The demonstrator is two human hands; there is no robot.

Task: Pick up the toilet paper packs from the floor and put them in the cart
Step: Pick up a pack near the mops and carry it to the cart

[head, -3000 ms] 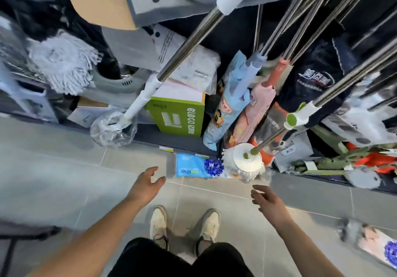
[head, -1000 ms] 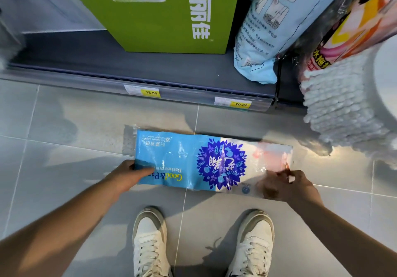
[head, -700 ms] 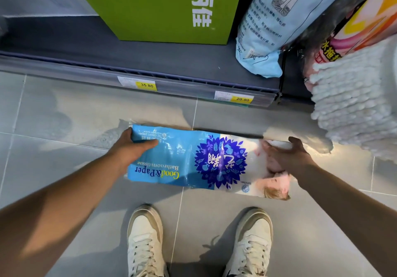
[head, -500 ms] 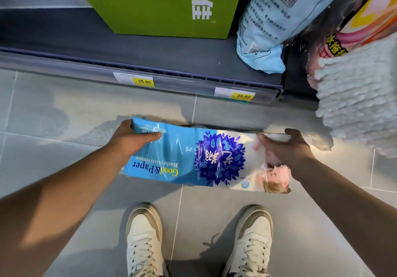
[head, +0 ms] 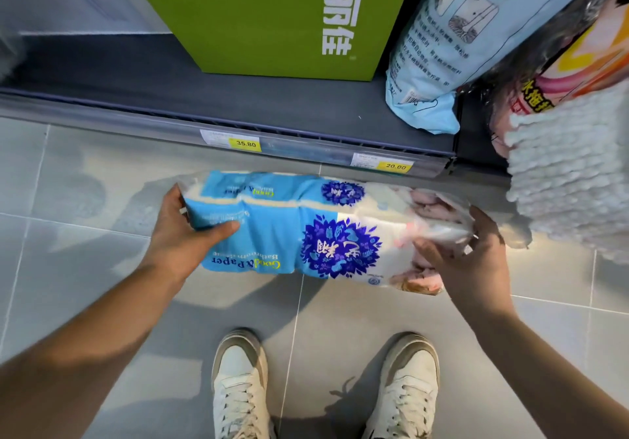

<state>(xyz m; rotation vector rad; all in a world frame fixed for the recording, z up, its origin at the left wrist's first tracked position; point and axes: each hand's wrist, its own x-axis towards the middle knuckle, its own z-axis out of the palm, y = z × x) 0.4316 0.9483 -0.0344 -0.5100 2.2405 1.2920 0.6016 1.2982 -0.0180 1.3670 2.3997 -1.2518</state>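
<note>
the left hand (head: 185, 234) has its grip closed on the left end of the toilet paper pack (head: 306, 231), thumb on top and fingers tucked behind. the right hand (head: 473, 261) has its grip closed on the right end, where it pinches the loose clear wrap. it looks like the pack is just being lifted off the floor (head: 85, 251). it is in front of the shelf edge (head: 306, 142) with the price tags, and above the two white shoes (head: 238, 387).

to do this lift well, both hands should come up together so the long pack stays flat and does not sag in the middle. the right hand would do better to hold the rolls and not just the thin wrap, because the wrap might stretch or tear. the fluffy mop head (head: 571, 173) hangs just beside the right end, so the pack should come back toward the shoes first. no cart is in view, so the person will have to turn to find it.

the pack is long and soft. it is bright blue on the left, with a dark blue flower in the middle, and white and pink on the right. the wrap is shiny.
</note>
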